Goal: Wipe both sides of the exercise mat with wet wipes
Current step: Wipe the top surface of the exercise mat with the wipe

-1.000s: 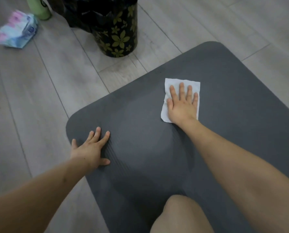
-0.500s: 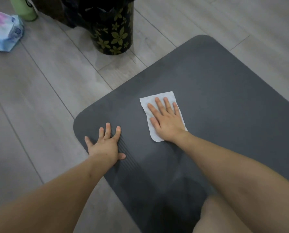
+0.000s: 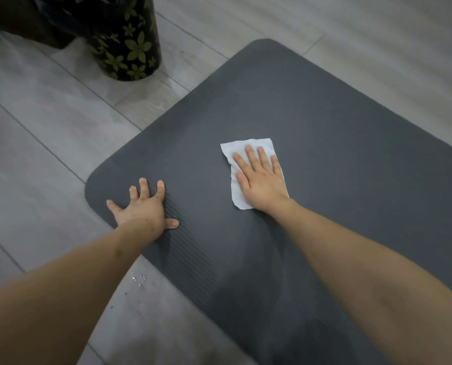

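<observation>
Grey exercise mat (image 3: pixel 324 127) lay flat on wood floor (image 3: pixel 48 127). White wet wipe (image 3: pixel 235 156) spread mid-mat, pinned under right hand (image 3: pixel 261 180), fingers straight. Left hand (image 3: pixel 143 206) pressed flat, fingers splayed, near mat's corner edge, apart from wipe.

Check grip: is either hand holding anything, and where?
No grip. The right hand presses flat, fingers straight, on the wipe, covering its middle and lower part. The left hand rests spread on the mat near its corner.
</observation>
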### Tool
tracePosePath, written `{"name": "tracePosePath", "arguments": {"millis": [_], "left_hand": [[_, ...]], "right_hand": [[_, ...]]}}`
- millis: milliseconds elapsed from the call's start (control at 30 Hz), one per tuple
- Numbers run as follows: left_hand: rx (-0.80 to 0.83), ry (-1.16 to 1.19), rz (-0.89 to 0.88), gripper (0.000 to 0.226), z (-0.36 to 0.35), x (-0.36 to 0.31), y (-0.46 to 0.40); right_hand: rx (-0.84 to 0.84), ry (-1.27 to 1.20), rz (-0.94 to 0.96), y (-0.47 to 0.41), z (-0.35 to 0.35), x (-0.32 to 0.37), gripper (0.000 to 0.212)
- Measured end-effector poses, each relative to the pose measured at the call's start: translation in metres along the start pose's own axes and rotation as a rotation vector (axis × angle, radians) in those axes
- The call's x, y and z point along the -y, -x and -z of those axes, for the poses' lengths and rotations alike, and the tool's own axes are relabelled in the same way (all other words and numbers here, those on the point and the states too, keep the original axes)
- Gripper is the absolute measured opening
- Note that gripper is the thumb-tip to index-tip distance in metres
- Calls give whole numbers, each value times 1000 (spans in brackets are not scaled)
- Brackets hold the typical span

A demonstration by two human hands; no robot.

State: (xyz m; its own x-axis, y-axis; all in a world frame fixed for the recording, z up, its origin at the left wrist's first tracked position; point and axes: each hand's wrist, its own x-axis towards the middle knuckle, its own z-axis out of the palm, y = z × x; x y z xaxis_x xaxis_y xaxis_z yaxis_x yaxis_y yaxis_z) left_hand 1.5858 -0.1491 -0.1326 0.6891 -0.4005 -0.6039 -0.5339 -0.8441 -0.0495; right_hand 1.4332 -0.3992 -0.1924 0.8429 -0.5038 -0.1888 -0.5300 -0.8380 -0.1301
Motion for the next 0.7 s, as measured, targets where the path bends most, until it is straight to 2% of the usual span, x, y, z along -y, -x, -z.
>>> {"name": "tracePosePath", "arguments": {"millis": [200,300,467,700], "left_hand": [[-45,-8,-3,102,-2,-3,6],[-100,18,-29,87,-7,-5,10],[-220,40,-176,54,-38,-8,41],[-298,95,-407,50,-62,-49,80]], "right_hand": [[-10,-3,-161,86,-15,-5,60],[-7,-14,-217,124,-23,3,65],[29,-21,-247,195,-36,29,69],[-4,-126,-256,264,-47,33,64]]}}
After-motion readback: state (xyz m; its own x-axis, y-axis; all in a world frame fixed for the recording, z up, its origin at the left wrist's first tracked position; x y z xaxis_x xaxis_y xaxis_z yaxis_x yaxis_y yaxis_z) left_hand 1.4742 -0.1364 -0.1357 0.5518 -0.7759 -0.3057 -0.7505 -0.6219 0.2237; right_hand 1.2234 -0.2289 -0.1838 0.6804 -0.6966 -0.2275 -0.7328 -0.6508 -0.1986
